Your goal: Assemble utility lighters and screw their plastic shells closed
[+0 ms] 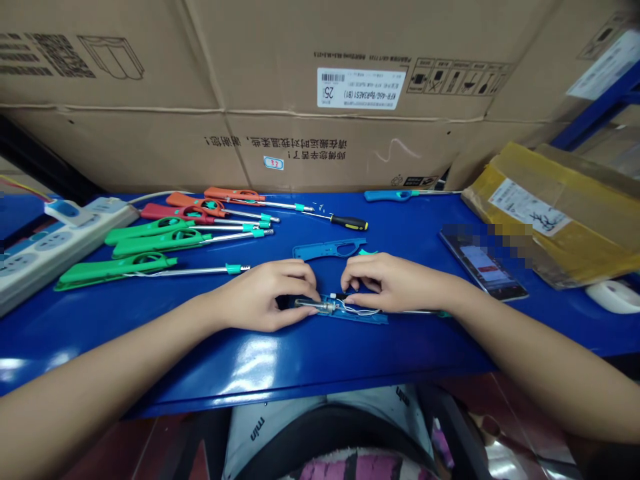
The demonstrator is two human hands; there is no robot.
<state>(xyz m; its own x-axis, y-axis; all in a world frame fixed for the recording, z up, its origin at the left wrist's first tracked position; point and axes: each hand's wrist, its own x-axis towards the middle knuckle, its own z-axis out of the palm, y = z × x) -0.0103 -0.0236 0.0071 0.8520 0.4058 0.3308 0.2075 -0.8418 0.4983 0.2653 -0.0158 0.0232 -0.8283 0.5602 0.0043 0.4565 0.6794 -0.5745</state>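
An opened blue lighter shell half (373, 319) lies near the table's front edge, with a clear fuel tank (305, 303) and thin white wires (363, 311) in it. My left hand (277, 293) is closed over its left end, thumb and fingers pinching the tank. Curled above the wires is my right hand (395, 283), its fingertips beside a small black part (341, 296); whether they grip anything is hidden. A metal tube runs out to the right under this hand. Behind both hands lies the other blue shell half (325, 249), next to a small green piece (367, 253).
Several green, red and orange lighters (150, 235) lie at the left, beside a white power strip (60, 240). A screwdriver (350, 223) and a blue lighter (387, 195) lie farther back. At right are a phone (480, 263), a taped carton (555, 213) and a white mouse (614, 297).
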